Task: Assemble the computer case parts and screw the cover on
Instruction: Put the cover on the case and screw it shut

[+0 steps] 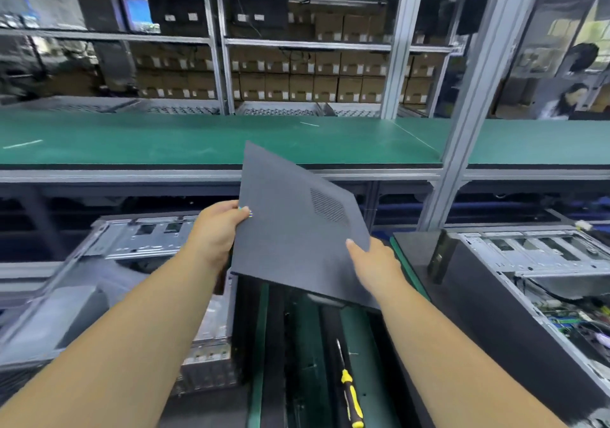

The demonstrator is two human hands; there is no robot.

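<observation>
- Dark grey cover panel (290,223) held up in the air, tilted, mid-scene above the near counter; vent mesh patch on its right half.
- Left hand (216,229) pinching panel's left edge, thumb on top face, grip closed on the panel.
- Right hand (374,264) clamped on panel's lower right edge, thumb on top, fingers hidden under; grip closed on the panel.
- Open computer case (541,282) at right, lying on its side, metal bays and circuit board exposed.
- Second open case (132,262) at left, blurred.
- Yellow-and-black screwdriver (350,394) lying near, on green mat (307,345), below the panel, apart from both hands.
- Long green counter (165,140) far, behind the panel.
- Shelves of cardboard boxes (313,74) farther back.
- Another person (566,100) far right.
</observation>
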